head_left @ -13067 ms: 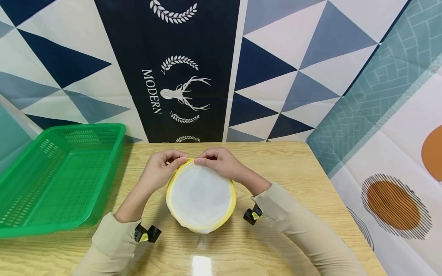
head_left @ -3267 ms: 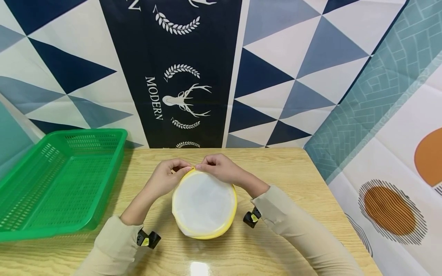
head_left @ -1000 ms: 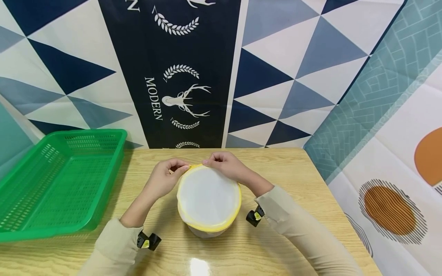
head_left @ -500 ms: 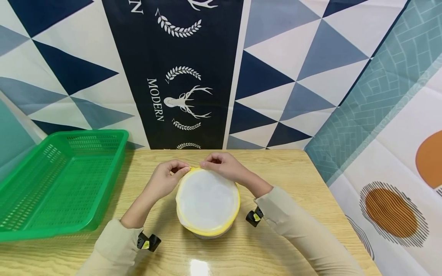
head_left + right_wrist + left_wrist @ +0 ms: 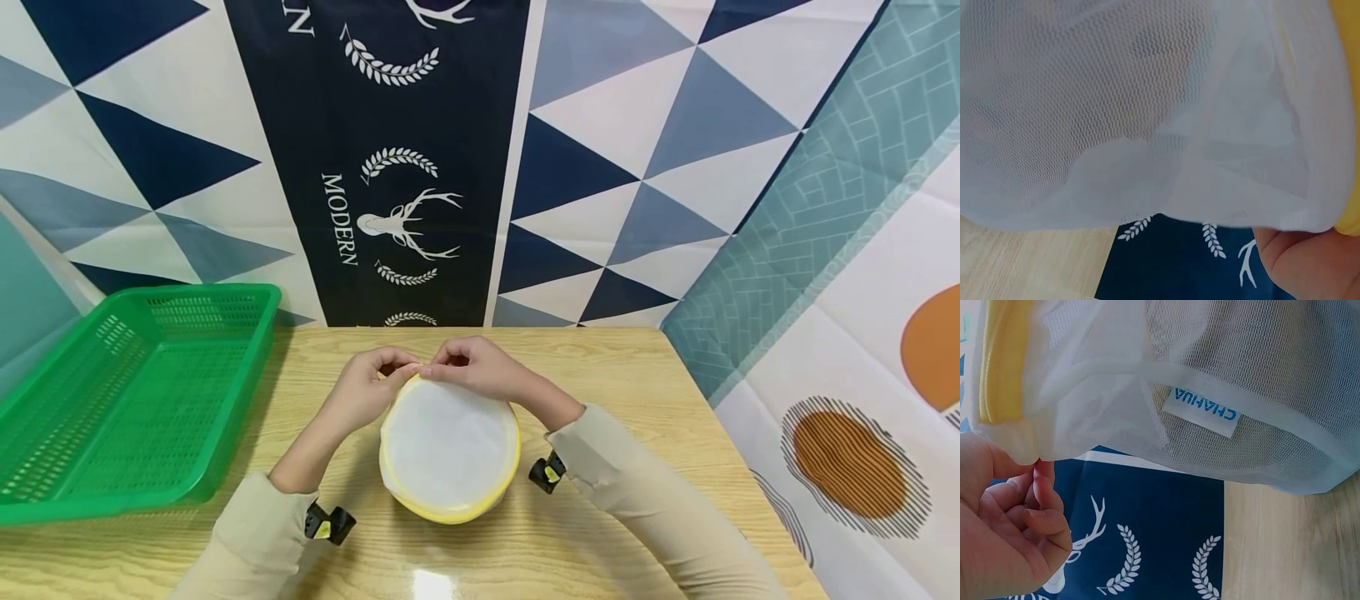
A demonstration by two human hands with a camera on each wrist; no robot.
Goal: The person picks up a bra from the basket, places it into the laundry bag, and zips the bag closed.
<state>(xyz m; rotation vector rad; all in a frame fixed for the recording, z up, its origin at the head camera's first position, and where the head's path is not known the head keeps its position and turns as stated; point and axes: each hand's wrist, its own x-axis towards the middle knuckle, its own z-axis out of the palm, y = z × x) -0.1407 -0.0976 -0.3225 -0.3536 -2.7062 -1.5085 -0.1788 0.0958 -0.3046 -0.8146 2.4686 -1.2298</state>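
A round white mesh laundry bag [image 5: 450, 446] with a yellow zip band [image 5: 452, 515] around its top edge stands on the table between the hands. At the bag's far edge, my left hand [image 5: 365, 390] pinches the rim between thumb and forefinger. Right beside it, my right hand [image 5: 480, 368] pinches the same rim, the fingertips of both hands almost meeting. The left wrist view shows the sheer side with a white CHAHUA label [image 5: 1202, 412] and the yellow zip band [image 5: 1004, 362]. Darker shapes show faintly through the mesh [image 5: 1085, 81] in the right wrist view. The zip slider cannot be made out.
A green plastic basket [image 5: 225, 433] with perforated sides stands at the left of the wooden table [image 5: 615, 392]. A patterned wall covering [image 5: 397, 167] rises behind the table's far edge, and another patterned cloth hangs at the right.
My right hand slid right along the rim, then came back left to the left hand. The bag shifted and tilted slightly. Both hands were pinching the rim in every earlier frame.
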